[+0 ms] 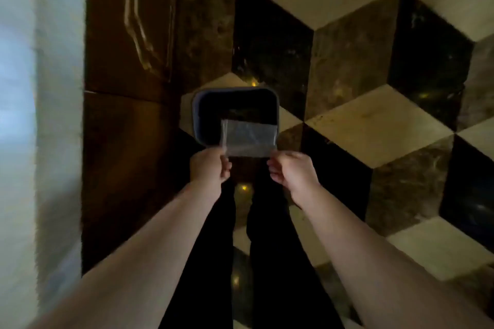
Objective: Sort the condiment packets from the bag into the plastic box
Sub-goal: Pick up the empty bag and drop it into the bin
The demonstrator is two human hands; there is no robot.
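Observation:
I hold a clear, flat plastic bag [250,137] stretched between both hands over a dark grey bin [199,109] that stands on the floor. My left hand [209,168] pinches the bag's lower left corner and my right hand [291,171] pinches its lower right corner. The bag looks empty and see-through; no condiment packets or plastic box are visible. The bin's inside is dark and I cannot see what it contains.
A floor of cream, brown and black cube-pattern tiles [374,120] spreads to the right. A dark wooden cabinet front [125,88] rises at the left beside a pale wall [32,115]. My black-clad legs [267,262] stand below the bin.

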